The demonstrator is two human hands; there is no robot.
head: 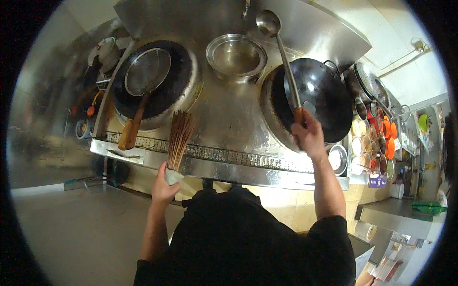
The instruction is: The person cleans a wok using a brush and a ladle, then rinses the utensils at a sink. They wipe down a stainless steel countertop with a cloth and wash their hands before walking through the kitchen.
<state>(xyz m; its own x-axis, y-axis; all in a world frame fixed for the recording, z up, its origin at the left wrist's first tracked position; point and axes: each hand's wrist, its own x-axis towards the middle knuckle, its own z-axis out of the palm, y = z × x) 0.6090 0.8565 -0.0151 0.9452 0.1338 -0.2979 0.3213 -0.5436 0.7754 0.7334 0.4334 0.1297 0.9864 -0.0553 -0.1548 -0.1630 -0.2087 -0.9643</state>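
Note:
My left hand (pixel 164 189) grips a bundled bamboo wok brush (pixel 180 137) by its pale wrapped end, with the bristles pointing up over the front strip of the stove. In my right hand (pixel 308 136) is the wooden grip of a long steel ladle (pixel 286 59). Its bowl is raised toward the back wall, near a tap (pixel 246 9). Beneath the ladle shaft lies a dark wok (pixel 322 103) on the right burner, with a shiny inside. A round steel pot (pixel 236 59) holding liquid is set into the middle of the stove top.
A mesh strainer (pixel 148 71) with a wooden handle (pixel 130 132) lies across the left wok (pixel 175 53). Seasoning containers (pixel 365 146), a small steel bowl (pixel 337 159) and a perforated strainer (pixel 366 80) stand to the right. A perforated drain strip (pixel 229 155) runs along the front edge.

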